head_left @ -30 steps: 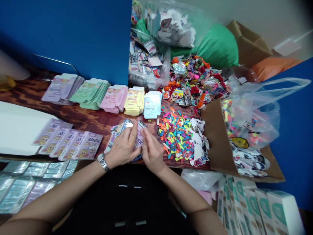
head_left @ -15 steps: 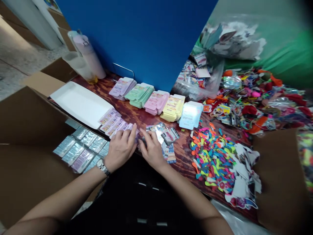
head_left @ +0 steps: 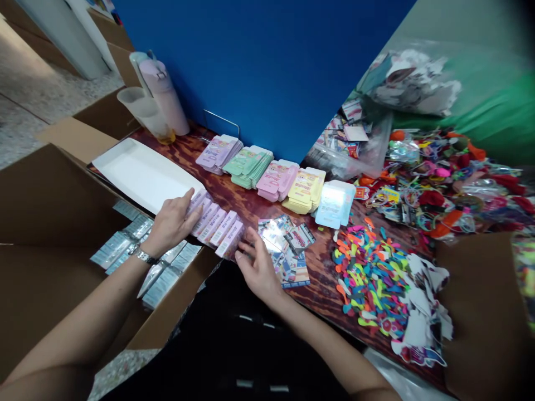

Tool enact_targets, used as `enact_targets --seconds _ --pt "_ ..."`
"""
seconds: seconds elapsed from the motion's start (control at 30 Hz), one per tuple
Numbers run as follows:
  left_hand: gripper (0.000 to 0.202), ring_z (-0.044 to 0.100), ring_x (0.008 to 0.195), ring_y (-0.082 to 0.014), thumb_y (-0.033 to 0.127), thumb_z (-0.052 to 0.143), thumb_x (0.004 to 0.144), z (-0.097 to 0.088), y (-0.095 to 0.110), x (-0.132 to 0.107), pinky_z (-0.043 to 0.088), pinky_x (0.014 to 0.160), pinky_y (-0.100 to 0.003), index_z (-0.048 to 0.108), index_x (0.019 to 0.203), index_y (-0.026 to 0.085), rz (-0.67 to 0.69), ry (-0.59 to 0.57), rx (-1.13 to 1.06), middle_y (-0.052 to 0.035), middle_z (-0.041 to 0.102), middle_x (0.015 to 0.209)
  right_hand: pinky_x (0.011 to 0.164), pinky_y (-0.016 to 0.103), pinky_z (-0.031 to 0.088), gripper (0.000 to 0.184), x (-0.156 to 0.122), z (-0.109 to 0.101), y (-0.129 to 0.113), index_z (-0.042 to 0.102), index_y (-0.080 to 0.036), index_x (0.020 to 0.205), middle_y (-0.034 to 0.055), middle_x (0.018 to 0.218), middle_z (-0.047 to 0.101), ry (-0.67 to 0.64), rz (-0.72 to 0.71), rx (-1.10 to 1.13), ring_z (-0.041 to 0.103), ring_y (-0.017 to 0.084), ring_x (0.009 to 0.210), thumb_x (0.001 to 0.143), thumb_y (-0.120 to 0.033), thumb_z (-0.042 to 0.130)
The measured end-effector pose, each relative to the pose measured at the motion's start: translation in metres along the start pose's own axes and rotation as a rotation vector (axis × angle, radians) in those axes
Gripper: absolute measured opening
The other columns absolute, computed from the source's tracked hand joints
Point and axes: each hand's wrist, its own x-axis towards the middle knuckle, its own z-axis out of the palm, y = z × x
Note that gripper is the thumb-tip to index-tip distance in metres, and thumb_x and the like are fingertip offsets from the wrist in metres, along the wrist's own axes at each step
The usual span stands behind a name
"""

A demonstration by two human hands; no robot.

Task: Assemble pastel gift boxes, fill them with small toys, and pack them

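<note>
A slanted row of flat lilac cardboard cartons [head_left: 215, 228] lies overlapped on the dark-grained wooden counter [head_left: 246, 200], just beside a white rectangular tray [head_left: 142, 175]. The left hand [head_left: 171, 223], a metal wristwatch [head_left: 144, 256] on its wrist, rests against the row's far end. Its fingers [head_left: 186, 209] are spread and nearly flat, with the tips touching the first carton and no visible pinch. The right hand [head_left: 259, 264] sits just beside the row's near end, its fingers [head_left: 246, 250] loosely curled and parted, holding nothing that shows. A loose pile of glossy printed cards [head_left: 284, 250] lies close to that hand. Farther along the counter, in front of a blue panel [head_left: 259, 67], sit stacks of lilac, green, pink, yellow and pale blue flat cartons [head_left: 288, 184]. To the right lies a heap of multicoloured foam shapes [head_left: 370, 278]. Below the left arm, an open cardboard box [head_left: 54, 195] holds foil packets [head_left: 163, 284].
</note>
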Motion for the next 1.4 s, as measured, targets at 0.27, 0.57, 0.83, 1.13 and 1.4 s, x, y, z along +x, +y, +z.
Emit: enact_targets --seconds 0.27,0.57,0.83,1.13,1.4 --pt "0.078 0.064 0.089 -0.0204 0.058 0.055 0.087 0.008 0.006 -0.026 0.057 0.079 -0.038 0.034 0.149 0.015 0.003 0.039 -0.403 -0.0105 0.06 0.114 0.106 0.043 0.051 0.069 0.047 -0.008 -0.007 0.025 -0.02 0.151 0.0186 0.147 0.044 -0.021 -0.208 0.013 0.055 0.024 0.129 0.09 -0.028 0.058" --pt "0.066 0.06 0.085 -0.0175 0.035 0.062 0.09 0.023 0.016 -0.044 0.054 0.077 -0.031 0.035 0.15 0.023 0.412 0.243 -0.175 -0.0084 0.061 0.105 0.11 0.043 0.046 0.053 0.06 -0.043 -0.025 0.046 -0.023 0.146 0.0136 0.131 0.049 0.017 -0.48 -0.608 0.051 0.024 0.128 0.095 -0.036 0.055" --pt "0.059 0.053 0.074 -0.0159 0.039 0.055 0.094 0.044 0.018 -0.038 0.05 0.067 -0.027 0.038 0.149 0.026 0.402 0.287 0.033 -0.0036 0.049 0.088 0.117 0.047 0.04 0.04 0.066 -0.036 -0.002 0.057 -0.022 0.138 0.0133 0.155 0.035 0.055 -0.64 -0.792 0.038 0.027 0.144 0.1 -0.027 0.045" --pt "0.06 0.052 0.071 -0.014 0.04 0.055 0.093 0.056 0.022 -0.036 0.049 0.065 -0.025 0.037 0.149 0.027 0.34 0.297 -0.002 -0.0033 0.047 0.091 0.118 0.045 0.039 0.043 0.067 -0.035 0.003 0.054 -0.021 0.141 0.0127 0.158 0.033 0.055 -0.637 -0.798 0.04 0.027 0.143 0.099 -0.023 0.045" --pt "0.056 0.055 0.072 -0.0121 0.039 0.054 0.094 0.042 0.03 -0.042 0.051 0.066 -0.023 0.039 0.147 0.029 0.266 0.333 -0.101 -0.0013 0.047 0.09 0.115 0.048 0.04 0.053 0.064 -0.035 -0.018 0.04 -0.023 0.149 0.015 0.157 0.035 -0.02 -0.614 -0.774 0.037 0.027 0.145 0.097 -0.023 0.05"
